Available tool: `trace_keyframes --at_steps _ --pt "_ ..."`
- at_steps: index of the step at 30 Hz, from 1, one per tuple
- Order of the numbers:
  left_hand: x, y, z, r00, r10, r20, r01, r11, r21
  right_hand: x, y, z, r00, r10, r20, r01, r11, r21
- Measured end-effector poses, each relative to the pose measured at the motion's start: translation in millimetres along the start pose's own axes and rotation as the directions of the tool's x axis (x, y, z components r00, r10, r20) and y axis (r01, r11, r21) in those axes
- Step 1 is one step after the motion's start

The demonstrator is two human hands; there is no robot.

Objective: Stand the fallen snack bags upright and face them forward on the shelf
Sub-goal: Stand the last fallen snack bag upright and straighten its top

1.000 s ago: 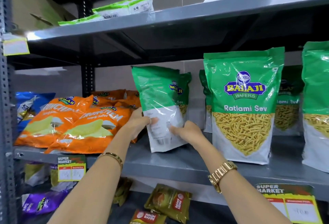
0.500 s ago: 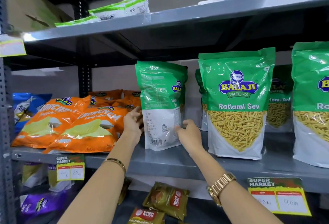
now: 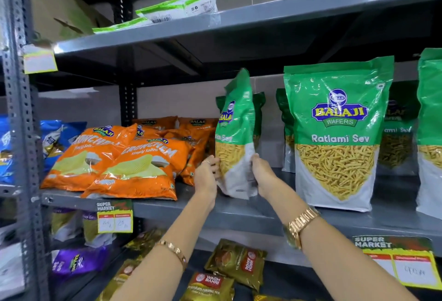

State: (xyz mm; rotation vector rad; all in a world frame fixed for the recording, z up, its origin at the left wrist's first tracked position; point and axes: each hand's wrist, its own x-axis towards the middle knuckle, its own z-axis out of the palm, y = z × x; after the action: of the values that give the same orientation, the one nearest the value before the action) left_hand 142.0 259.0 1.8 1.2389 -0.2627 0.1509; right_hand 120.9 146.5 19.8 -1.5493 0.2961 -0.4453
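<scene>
A green Ratlami Sev bag (image 3: 235, 130) stands upright on the grey middle shelf (image 3: 239, 214), turned edge-on so its printed front faces left. My left hand (image 3: 207, 177) grips its lower left side and my right hand (image 3: 263, 175) grips its lower right side. Another green bag stands behind it, mostly hidden. To the right a large Ratlami Sev bag (image 3: 338, 133) stands upright with its front facing forward, with more green bags behind it and one (image 3: 430, 133) at the frame's right edge.
Orange Crunchem chip bags (image 3: 124, 159) lie piled flat on the shelf's left part. Blue bags (image 3: 55, 138) sit beyond the left upright. Flat green-white packets (image 3: 181, 8) lie on the top shelf. Tea packets (image 3: 235, 262) lie on the lower shelf. Price tags (image 3: 114, 217) hang on the edge.
The green bag showed its back with the label a second ago. Both hands have rotated it, so its printed front now shows at an angle.
</scene>
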Motion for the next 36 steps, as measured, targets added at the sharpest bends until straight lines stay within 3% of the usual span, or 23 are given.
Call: trace_keyframes --at_steps 4,7,9,11,15,19,22,30,36 --pt "-1.2 -0.5 0.5 0.992 0.033 -0.119 -0.026 0.998 0.059 7.9 -5.8 -7.0 0.999 0.045 -0.025 -0.046 0.998 -0.035" --pt "8.2 2.8 -0.5 0.982 0.069 -0.177 -0.063 0.997 0.038 0.8 -0.7 -8.5 0.977 -0.107 -0.182 0.082 0.987 -0.141" --pt "14.1 5.1 1.1 0.991 0.035 -0.126 -0.037 0.999 -0.011 -15.0 7.1 -4.8 0.953 -0.21 -0.218 0.186 0.974 -0.128" --pt "22.9 3.2 2.3 0.999 -0.03 -0.02 0.029 0.998 -0.052 -29.1 16.1 2.2 0.955 -0.227 -0.19 0.219 0.974 -0.06" --pt "40.0 -8.2 -0.2 0.99 -0.049 0.129 0.044 0.998 0.036 -34.4 17.6 10.5 0.987 -0.137 -0.084 0.135 0.99 -0.034" --pt "45.8 -13.5 -2.8 0.99 -0.025 0.139 -0.021 0.948 0.318 -7.2 6.4 1.6 0.999 -0.025 -0.044 0.02 0.995 -0.101" --pt "42.8 -15.2 1.4 0.999 -0.021 0.027 0.005 0.869 0.494 12.2 2.1 -6.9 0.998 0.054 0.017 -0.051 0.992 -0.118" --pt "42.3 -15.7 1.6 0.998 -0.02 0.053 -0.007 0.885 0.465 17.3 1.2 -19.9 0.963 0.177 0.202 -0.153 0.98 -0.129" --pt "37.4 -14.4 -1.9 0.998 -0.028 0.057 -0.002 0.886 0.465 6.8 0.9 -23.8 0.964 0.163 0.209 -0.127 0.976 -0.175"
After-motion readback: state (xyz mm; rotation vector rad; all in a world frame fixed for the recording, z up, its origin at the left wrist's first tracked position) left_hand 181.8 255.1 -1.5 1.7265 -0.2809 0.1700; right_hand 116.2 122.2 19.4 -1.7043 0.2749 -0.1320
